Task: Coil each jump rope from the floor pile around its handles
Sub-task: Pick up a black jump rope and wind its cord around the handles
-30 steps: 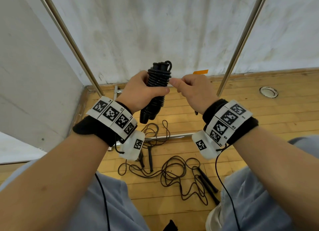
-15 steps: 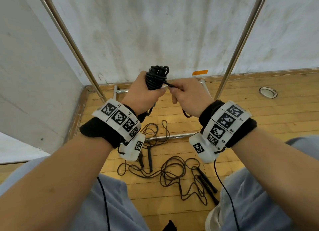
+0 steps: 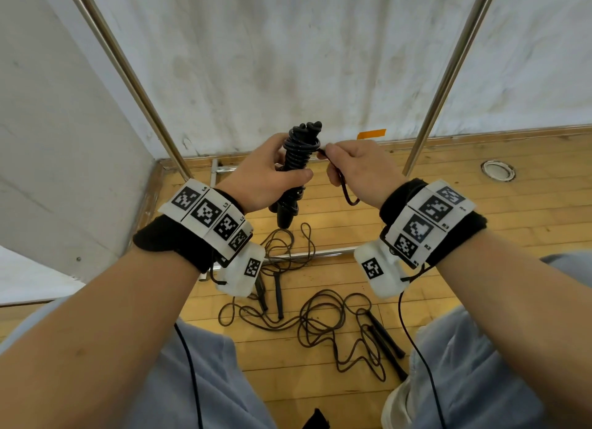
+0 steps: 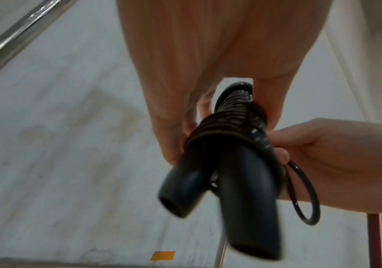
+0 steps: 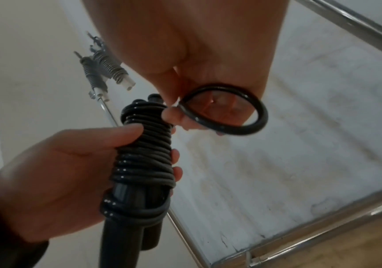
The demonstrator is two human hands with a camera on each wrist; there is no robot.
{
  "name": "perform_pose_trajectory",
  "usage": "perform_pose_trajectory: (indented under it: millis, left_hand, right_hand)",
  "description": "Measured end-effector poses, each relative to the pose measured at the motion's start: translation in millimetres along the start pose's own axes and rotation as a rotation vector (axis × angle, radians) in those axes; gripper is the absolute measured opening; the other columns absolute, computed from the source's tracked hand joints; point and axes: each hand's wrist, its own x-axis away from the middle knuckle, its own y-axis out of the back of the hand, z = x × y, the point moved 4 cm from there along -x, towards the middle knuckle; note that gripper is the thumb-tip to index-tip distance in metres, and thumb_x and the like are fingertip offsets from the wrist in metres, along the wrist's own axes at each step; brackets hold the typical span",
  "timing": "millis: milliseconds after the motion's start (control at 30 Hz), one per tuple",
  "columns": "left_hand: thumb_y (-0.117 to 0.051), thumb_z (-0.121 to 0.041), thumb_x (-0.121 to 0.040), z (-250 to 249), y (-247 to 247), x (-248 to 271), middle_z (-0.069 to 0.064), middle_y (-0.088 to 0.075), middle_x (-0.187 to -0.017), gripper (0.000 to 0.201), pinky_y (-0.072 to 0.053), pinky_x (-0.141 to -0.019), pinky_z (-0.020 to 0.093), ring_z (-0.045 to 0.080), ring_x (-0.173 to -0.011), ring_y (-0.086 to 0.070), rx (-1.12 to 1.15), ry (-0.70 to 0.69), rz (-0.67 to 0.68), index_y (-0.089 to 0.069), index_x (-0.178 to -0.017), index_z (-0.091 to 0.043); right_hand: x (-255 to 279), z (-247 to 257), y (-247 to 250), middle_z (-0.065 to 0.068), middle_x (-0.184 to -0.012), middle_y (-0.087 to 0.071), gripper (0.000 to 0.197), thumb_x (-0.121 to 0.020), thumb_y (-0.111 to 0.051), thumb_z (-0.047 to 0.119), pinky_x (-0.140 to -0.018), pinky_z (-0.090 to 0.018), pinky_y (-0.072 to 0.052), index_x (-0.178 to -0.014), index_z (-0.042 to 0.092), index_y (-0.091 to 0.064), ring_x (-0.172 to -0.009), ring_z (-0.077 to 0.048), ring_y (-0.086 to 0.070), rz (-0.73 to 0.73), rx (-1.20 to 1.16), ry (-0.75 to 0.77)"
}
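Note:
My left hand grips two black jump rope handles held side by side, upright at chest height. Black cord is wound tightly round their upper part. In the right wrist view the same wound cord sits under my left thumb. My right hand pinches the last short loop of rope just right of the top of the coil; that loop hangs below its fingers. On the floor below lies a tangled pile of black ropes with loose handles.
Two slanted metal poles of a frame rise on either side against a white wall. Its base bar crosses the wooden floor over the ropes. My knees in grey trousers flank the pile. A round floor fitting lies at the right.
The coil has been turned and tilted in my left hand. My right hand has drawn the rope end out to the right side and now holds a small loop of it.

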Motion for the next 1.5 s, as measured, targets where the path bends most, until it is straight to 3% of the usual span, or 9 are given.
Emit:
perform_pose_trajectory:
  millis: [200, 367, 500, 700, 967, 1067, 1233, 1367, 1500]
  left_hand:
    - [-0.066, -0.026, -0.076, -5, -1, 3, 0.0, -0.059, -0.083, 0.039, -0.053, -0.06, 0.027, 0.011, -0.061, -0.059, 0.051, -0.044, -0.004, -0.053, -0.112, -0.035]
    - [-0.061, -0.02, -0.088, -5, -3, 4, -0.003, -0.058, -0.082, 0.022, -0.053, -0.057, 0.024, 0.017, -0.063, -0.066, 0.025, -0.058, -0.009, -0.053, -0.105, -0.032]
    - [-0.058, -0.019, -0.091, -2, -3, 4, -0.002, -0.056, -0.08, 0.017, -0.051, -0.053, 0.022, 0.012, -0.058, -0.064, -0.059, -0.042, -0.022, -0.049, -0.102, -0.027]
    - [-0.059, -0.025, -0.086, -2, -5, 0, -0.002, -0.058, -0.074, 0.023, -0.049, -0.057, 0.035, 0.018, -0.062, -0.058, -0.273, -0.039, -0.108, -0.048, -0.107, -0.021]
    - [-0.057, -0.031, -0.089, 7, -12, -3, -0.003, -0.06, -0.077, 0.046, -0.041, -0.045, 0.019, 0.011, -0.059, -0.06, -0.368, 0.023, -0.094, -0.031, -0.127, -0.023]
    - [-0.06, -0.03, -0.089, 9, -16, -1, -0.002, -0.058, -0.084, 0.052, -0.043, -0.041, 0.016, 0.011, -0.061, -0.06, -0.334, -0.001, -0.074, -0.028, -0.128, -0.018]
    - [-0.057, -0.008, -0.089, 2, -16, 1, 0.0, -0.057, -0.088, 0.034, -0.053, -0.058, 0.018, 0.002, -0.067, -0.061, -0.115, -0.066, 0.081, -0.039, -0.099, -0.035]
    - [-0.067, -0.018, -0.086, 6, -2, -1, -0.005, -0.06, -0.102, 0.041, -0.051, -0.065, 0.013, -0.001, -0.077, -0.066, -0.094, -0.021, 0.045, -0.043, -0.118, -0.026]
    - [-0.075, -0.023, -0.08, 7, 2, -2, -0.004, -0.064, -0.103, 0.047, -0.052, -0.071, 0.018, 0.005, -0.083, -0.067, -0.012, 0.012, 0.046, -0.053, -0.121, -0.016]
  right_hand:
    - [-4, -12, -7, 0.002, -0.066, -0.064, 0.018, -0.095, -0.049, 0.011, -0.075, -0.027, -0.045, -0.099, 0.006, -0.066, -0.066, -0.011, -0.057, 0.155, -0.298, -0.152]
    - [-3, -12, -8, 0.002, -0.067, -0.07, 0.011, -0.092, -0.055, 0.012, -0.067, -0.023, -0.041, -0.082, 0.012, -0.058, -0.071, -0.012, -0.067, 0.288, -0.309, -0.239]
    - [0, -10, -12, 0.005, -0.052, -0.056, 0.011, -0.097, -0.048, 0.017, -0.054, -0.021, -0.041, -0.087, 0.012, -0.05, -0.044, -0.008, -0.049, 0.378, -0.293, -0.278]
    - [-1, -1, -11, 0.004, -0.068, -0.052, 0.016, -0.097, -0.044, 0.024, -0.056, -0.025, -0.039, -0.097, 0.015, -0.058, -0.059, -0.012, -0.052, 0.248, 0.211, -0.105]
    - [2, 0, -21, 0.002, -0.062, -0.044, 0.025, -0.099, -0.04, 0.018, -0.055, -0.031, -0.044, -0.11, 0.005, -0.058, -0.054, -0.013, -0.042, 0.226, 0.125, -0.048]
    - [7, 0, -27, 0.004, -0.062, -0.046, 0.023, -0.096, -0.046, 0.032, -0.054, -0.029, -0.04, -0.095, 0.014, -0.061, -0.054, -0.012, -0.042, 0.204, 0.08, 0.025]
    - [3, -1, -15, 0.01, -0.054, -0.042, 0.029, -0.092, -0.05, 0.044, -0.05, -0.023, -0.036, -0.073, 0.023, -0.057, -0.047, -0.002, -0.04, 0.065, 0.027, 0.086]
    - [1, -3, -9, 0.01, -0.053, -0.047, 0.028, -0.092, -0.049, 0.046, -0.059, -0.033, -0.045, -0.067, 0.036, -0.054, -0.051, -0.008, -0.047, 0.088, 0.0, 0.103]
    - [-3, -9, -8, 0.005, -0.047, -0.054, 0.052, -0.086, -0.047, 0.061, -0.055, -0.021, -0.037, -0.071, 0.015, -0.066, -0.04, -0.001, -0.046, 0.078, -0.028, 0.035]
